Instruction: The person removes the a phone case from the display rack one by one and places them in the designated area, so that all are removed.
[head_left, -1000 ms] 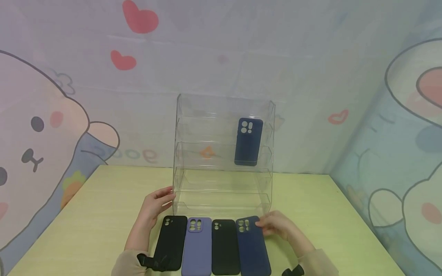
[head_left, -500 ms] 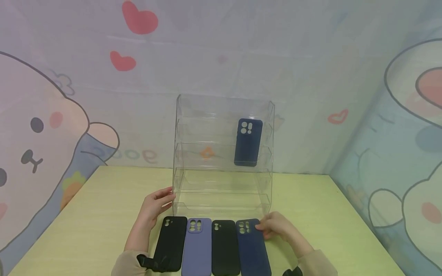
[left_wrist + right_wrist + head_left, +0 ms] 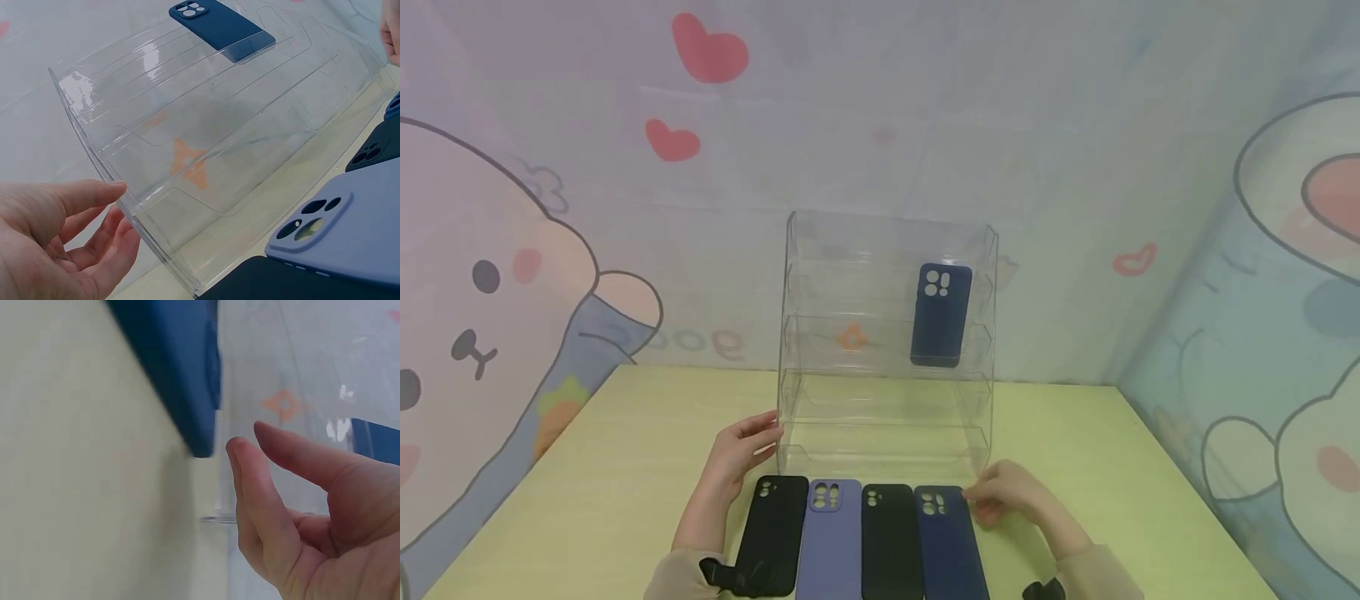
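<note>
In the head view a row of phone cases lies on the table: a black case (image 3: 771, 533) at the left, a lilac case (image 3: 830, 546), another black case (image 3: 891, 546), and a navy case (image 3: 953, 546) at the right. Behind them stands a clear tiered rack (image 3: 880, 408), with a second navy case (image 3: 942, 315) propped in an upper tier at its right. My left hand (image 3: 69, 237) touches the rack's left side with thumb and bent fingers. Beside the top right corner of the row's navy case, my right hand (image 3: 306, 512) holds nothing, thumb and forefinger apart.
The pale yellow table (image 3: 647, 450) extends to both sides of the rack. A patterned cloth backdrop (image 3: 1045, 167) with hearts and cartoon animals hangs directly behind the table. Black straps (image 3: 718, 575) circle the wrists over beige sleeves (image 3: 681, 577).
My right fingers have come off the corner of the navy case, which now lies slightly straighter. The left hand stays at the rack's side. The head view has tilted slightly upward.
</note>
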Action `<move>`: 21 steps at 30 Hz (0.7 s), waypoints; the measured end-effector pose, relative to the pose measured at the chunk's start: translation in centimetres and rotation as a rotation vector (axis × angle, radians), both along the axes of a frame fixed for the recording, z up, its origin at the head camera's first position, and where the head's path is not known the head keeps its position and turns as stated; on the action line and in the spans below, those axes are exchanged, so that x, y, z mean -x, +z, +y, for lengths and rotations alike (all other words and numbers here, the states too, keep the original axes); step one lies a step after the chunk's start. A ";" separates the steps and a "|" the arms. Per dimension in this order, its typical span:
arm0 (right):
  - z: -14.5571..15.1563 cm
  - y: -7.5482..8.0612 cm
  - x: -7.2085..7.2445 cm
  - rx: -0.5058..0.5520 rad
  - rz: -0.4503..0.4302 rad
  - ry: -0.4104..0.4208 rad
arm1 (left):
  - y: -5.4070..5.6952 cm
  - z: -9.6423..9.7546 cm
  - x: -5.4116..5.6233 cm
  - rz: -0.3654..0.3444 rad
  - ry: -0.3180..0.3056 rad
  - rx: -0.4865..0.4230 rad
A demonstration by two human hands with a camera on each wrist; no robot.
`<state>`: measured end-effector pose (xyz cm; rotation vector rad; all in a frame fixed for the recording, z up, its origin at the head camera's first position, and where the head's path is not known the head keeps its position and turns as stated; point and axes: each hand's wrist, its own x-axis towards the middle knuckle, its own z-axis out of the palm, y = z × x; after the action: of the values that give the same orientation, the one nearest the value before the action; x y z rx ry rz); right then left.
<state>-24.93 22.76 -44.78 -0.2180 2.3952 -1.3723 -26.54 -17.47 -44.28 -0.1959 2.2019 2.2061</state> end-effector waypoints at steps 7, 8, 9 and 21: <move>1.1 3.2 1.3 0.040 -0.006 0.054 | 0.0 0.1 0.1 0.006 -0.001 0.000; 1.3 3.7 1.5 0.053 -0.009 0.070 | 0.0 0.1 0.1 0.006 0.001 -0.001; 1.5 4.2 1.8 0.062 -0.007 0.090 | -0.1 0.2 0.1 0.006 -0.001 -0.003; 1.8 10.5 4.7 0.069 0.185 0.096 | -0.2 0.0 0.0 0.012 0.001 0.025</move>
<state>-29.61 24.58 -34.29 -0.4921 2.4501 -1.4476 -26.59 -17.50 -44.43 -0.1842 2.2372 2.1872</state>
